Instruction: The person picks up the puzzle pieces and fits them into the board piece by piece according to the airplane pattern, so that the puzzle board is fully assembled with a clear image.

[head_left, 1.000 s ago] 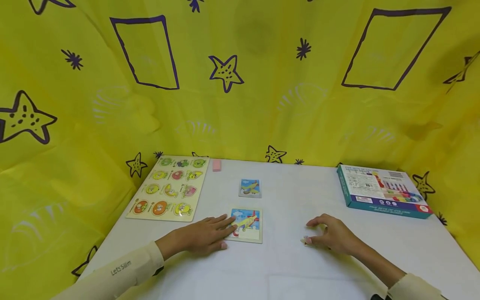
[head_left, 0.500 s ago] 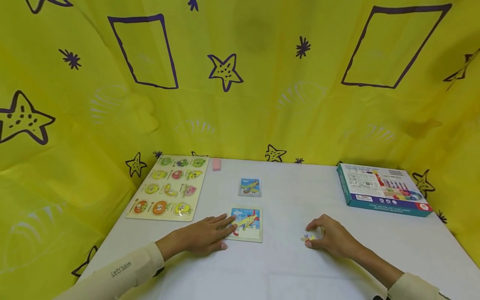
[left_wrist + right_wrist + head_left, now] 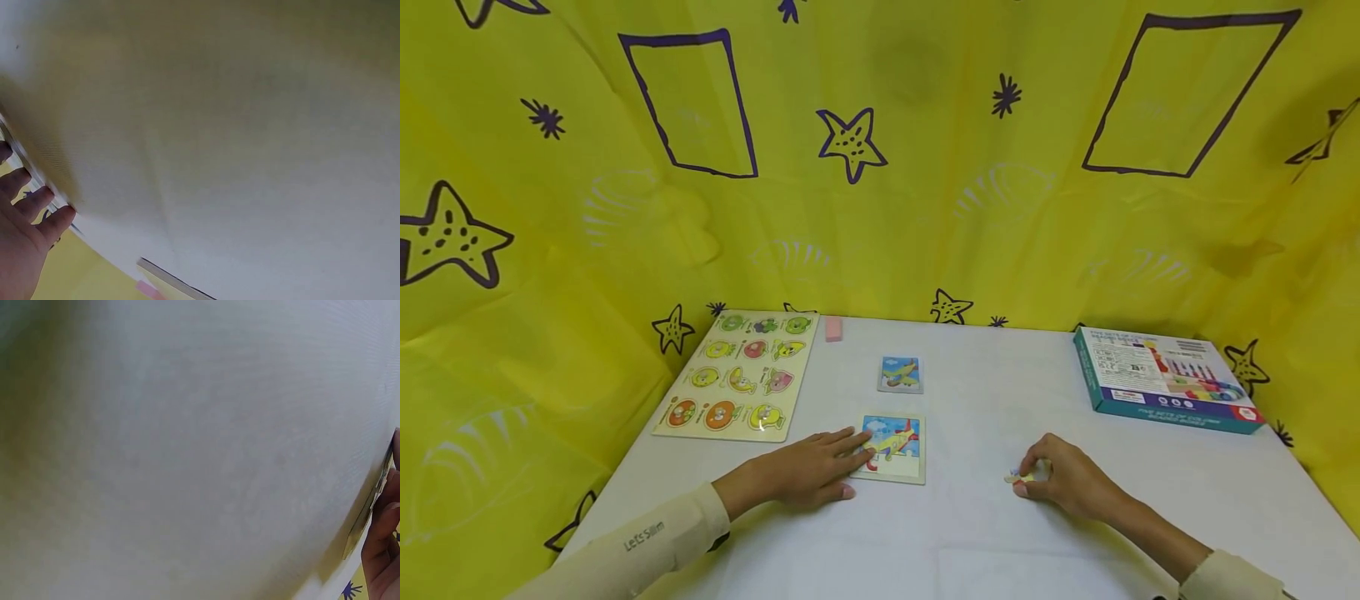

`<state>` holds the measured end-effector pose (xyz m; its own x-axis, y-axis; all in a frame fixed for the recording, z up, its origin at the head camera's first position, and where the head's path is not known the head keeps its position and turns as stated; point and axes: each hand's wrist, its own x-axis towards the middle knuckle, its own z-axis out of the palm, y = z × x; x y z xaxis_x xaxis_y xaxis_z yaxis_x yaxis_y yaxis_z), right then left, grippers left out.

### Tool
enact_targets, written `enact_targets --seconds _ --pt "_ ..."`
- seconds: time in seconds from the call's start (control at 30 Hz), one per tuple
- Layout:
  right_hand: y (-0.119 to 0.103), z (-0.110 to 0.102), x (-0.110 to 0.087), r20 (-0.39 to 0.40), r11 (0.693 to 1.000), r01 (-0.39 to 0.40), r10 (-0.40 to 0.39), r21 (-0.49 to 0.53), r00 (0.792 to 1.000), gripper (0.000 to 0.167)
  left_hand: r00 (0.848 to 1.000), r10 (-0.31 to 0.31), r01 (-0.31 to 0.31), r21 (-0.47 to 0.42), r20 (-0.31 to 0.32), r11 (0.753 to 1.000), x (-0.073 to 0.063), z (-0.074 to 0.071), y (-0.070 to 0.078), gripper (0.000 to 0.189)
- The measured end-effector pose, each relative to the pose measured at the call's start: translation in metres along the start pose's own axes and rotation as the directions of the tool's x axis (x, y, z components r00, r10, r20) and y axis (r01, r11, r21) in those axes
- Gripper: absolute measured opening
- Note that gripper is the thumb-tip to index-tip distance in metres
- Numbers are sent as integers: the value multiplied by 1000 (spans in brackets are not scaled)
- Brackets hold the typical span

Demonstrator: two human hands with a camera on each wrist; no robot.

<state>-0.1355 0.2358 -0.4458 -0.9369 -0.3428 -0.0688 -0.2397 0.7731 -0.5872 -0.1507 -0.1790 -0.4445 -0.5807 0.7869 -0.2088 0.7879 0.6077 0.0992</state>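
A small aeroplane jigsaw board lies on the white table in the head view. My left hand lies flat beside it, fingers straight, fingertips on its left edge; those fingers also show in the left wrist view against the board's rim. My right hand sits to the right, fingers curled, pinching a small puzzle piece at the table surface. The right wrist view shows curled fingers against the piece's edge.
A second small aeroplane picture card lies further back. A wooden fruit peg puzzle sits at the left, a pink eraser-like block behind it, a teal box at the far right. Yellow cloth with stars surrounds the table.
My right hand's fingers have curled in round the small piece and the hand has drawn slightly back and right. The left hand has stayed put.
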Motion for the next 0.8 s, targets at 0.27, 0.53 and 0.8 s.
enact_targets --seconds 0.27,0.53,0.8 --pt "4 -3 -1 -16 999 -16 16 -39 1000 34 1000 -6 6 6 6 1000 1 2 0 61" --pt "11 -5 -4 -34 1000 7 -8 -23 999 28 1000 -3 3 3 1 1000 2 1 0 61" --pt "15 -4 -6 -25 999 6 -5 39 1000 25 1000 -4 4 10 2 1000 3 1 2 61"
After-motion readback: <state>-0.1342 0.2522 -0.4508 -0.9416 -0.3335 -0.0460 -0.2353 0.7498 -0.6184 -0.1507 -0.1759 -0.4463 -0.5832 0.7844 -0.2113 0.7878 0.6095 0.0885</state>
